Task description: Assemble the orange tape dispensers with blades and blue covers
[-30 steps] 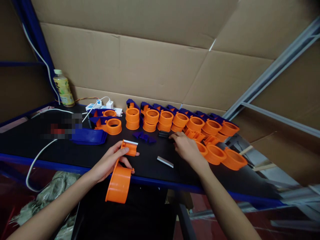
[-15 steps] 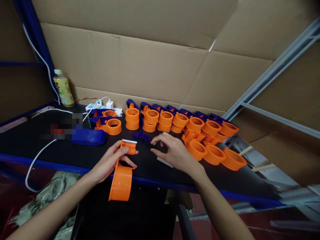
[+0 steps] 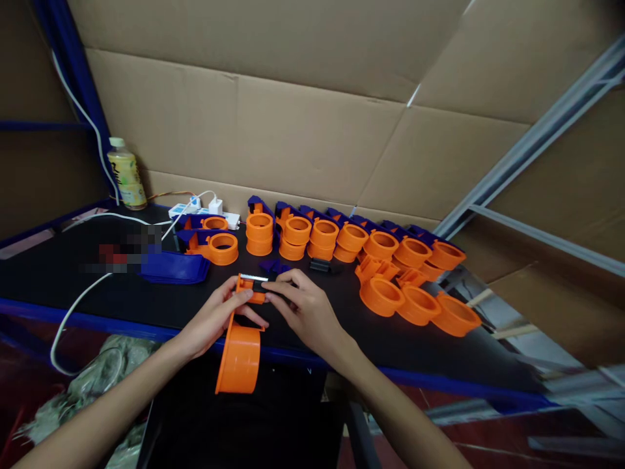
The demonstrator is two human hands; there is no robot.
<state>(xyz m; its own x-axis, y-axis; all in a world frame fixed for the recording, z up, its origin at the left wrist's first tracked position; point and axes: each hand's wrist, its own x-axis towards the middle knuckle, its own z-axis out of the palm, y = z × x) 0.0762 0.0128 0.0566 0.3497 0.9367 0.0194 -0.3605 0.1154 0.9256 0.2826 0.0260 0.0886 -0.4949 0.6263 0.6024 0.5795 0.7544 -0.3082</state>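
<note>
My left hand [image 3: 215, 319] is closed around the frame of an orange tape dispenser [image 3: 239, 358], its round hub hanging down past the table's front edge. A serrated metal blade [image 3: 254, 277] runs along the top of the dispenser's head. Pinched between the fingertips of my right hand [image 3: 307, 303] is a small black part [image 3: 261, 286], placed against the head just under the blade. The fingers partly hide it. Just beyond my right hand, small dark blue pieces [image 3: 274, 266] and black pieces [image 3: 320, 266] lie on the table.
Rows of orange tape dispensers [image 3: 351, 241], many with blue parts, stand along the back and right. Flat blue pieces [image 3: 174, 268] lie stacked at left, near a white power strip [image 3: 229, 219] with cables. A drink bottle [image 3: 125, 172] stands in the back left corner.
My right hand has moved left from over the table to the dispenser's head, bringing the small black part against it. My left hand and the dispenser have barely moved.
</note>
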